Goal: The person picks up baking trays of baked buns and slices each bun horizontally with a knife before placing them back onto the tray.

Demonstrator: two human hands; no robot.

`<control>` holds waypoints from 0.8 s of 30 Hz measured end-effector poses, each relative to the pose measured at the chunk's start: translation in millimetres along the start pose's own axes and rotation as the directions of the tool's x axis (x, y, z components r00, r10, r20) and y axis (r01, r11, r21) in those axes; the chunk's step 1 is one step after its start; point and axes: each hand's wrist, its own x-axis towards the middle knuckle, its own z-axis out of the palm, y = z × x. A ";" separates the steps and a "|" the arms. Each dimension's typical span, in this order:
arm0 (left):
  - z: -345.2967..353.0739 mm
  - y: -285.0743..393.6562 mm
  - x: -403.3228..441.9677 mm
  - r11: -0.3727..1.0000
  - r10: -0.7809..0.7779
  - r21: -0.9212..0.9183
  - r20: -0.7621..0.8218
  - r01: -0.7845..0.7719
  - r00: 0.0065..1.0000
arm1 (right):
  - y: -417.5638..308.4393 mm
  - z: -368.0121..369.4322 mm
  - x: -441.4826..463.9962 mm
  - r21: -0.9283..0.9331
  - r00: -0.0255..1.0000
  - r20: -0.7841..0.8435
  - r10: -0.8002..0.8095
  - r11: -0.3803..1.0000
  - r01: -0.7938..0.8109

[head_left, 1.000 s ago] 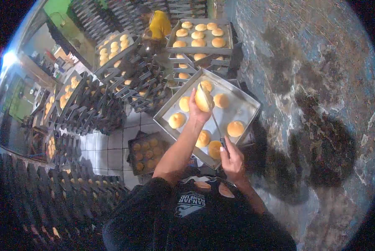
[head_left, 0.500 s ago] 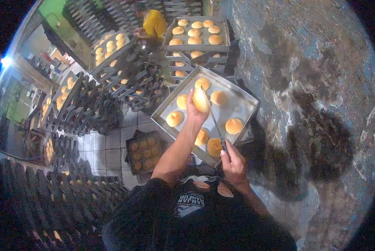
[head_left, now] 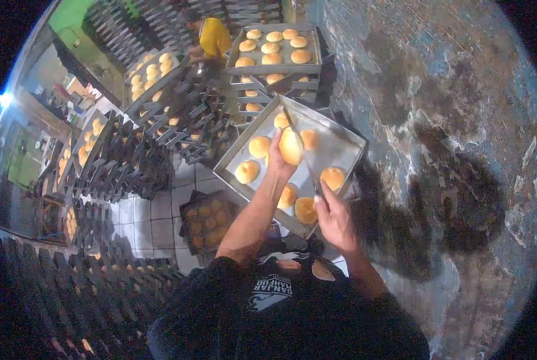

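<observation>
Blotched, peeling blue-grey wall [head_left: 436,150] fills the right side of a crowded bakery room, while pale square floor tiles [head_left: 161,231] show to the left among stacks of dark metal trays loaded with buns. Farther off, a person in a yellow top [head_left: 214,37] is beside a shallow metal tray [head_left: 316,42] of golden buns. Nearer, a deep, square, silver metal tray [head_left: 337,147] sits below the two hands, with round, golden-brown buns [head_left: 246,172] spaced over its base. Above its far half, the left hand [head_left: 280,161] cups one plump, pale-gold bun [head_left: 291,147]; the right hand [head_left: 335,219] is closed around the grip of a long, narrow metal knife [head_left: 311,171], whose blade runs along that bun's right side. Slicing seems to be the step in hand, though the cut's depth cannot be told. Continuing calls for a steady cupped hold, fingers clear of the edge, and a level stroke.
</observation>
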 end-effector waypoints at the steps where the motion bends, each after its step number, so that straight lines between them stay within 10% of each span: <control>1: -5.4 6.6 4.1 1.000 0.003 -0.003 0.004 -0.003 1.000 | 8.4 2.2 -11.1 -0.025 0.994 -0.027 -0.110 0.994 0.109; 4: -16.1 15.0 5.9 0.999 -0.032 0.015 0.034 0.032 0.999 | -0.5 -0.4 -32.7 0.097 0.989 0.067 0.132 0.986 -0.138; 7: -7.8 -7.1 -10.9 0.933 -0.038 0.359 0.156 -0.021 0.987 | 8.1 4.5 -3.9 0.052 0.999 -0.023 0.031 0.998 -0.030; 24: -16.3 5.0 -7.3 0.976 -0.098 0.196 0.010 0.094 0.995 | 0.9 -7.9 -7.1 0.037 0.986 0.118 0.120 0.991 -0.125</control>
